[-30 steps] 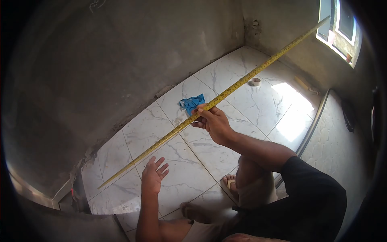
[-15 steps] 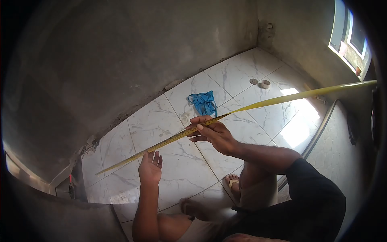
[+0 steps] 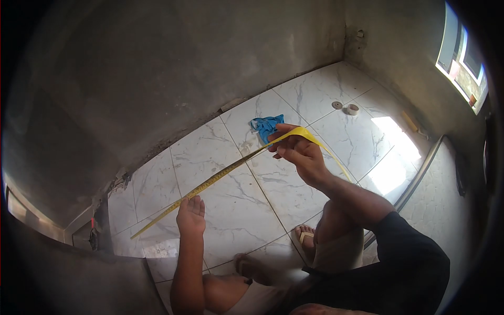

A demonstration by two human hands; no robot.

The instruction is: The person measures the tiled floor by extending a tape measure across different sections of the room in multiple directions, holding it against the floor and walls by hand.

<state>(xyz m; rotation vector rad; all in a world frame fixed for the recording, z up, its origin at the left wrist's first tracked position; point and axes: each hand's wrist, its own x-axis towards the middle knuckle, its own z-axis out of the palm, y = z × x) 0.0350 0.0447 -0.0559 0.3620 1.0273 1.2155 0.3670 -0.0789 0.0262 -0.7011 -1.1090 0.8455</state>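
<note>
A yellow measuring tape stretches diagonally above the tiled floor, its blade marked with graduations. Near its lower left part, my left hand has its fingers curled together against the blade, and a short length runs past it to the left. My right hand is closed round the blade farther up. There the tape twists, arches over the fingers and bends down to the right, passing behind my forearm. The tape's case is not visible.
A crumpled blue cloth or bag lies on the marbled tiles behind my right hand. A small disc and a white ring sit near the far corner. Bare grey walls border the floor; a pale panel is at right.
The stretch right of my right hand, taut and reaching up to the right before, now bends over the hand and hangs down. My right hand has moved up and right.
</note>
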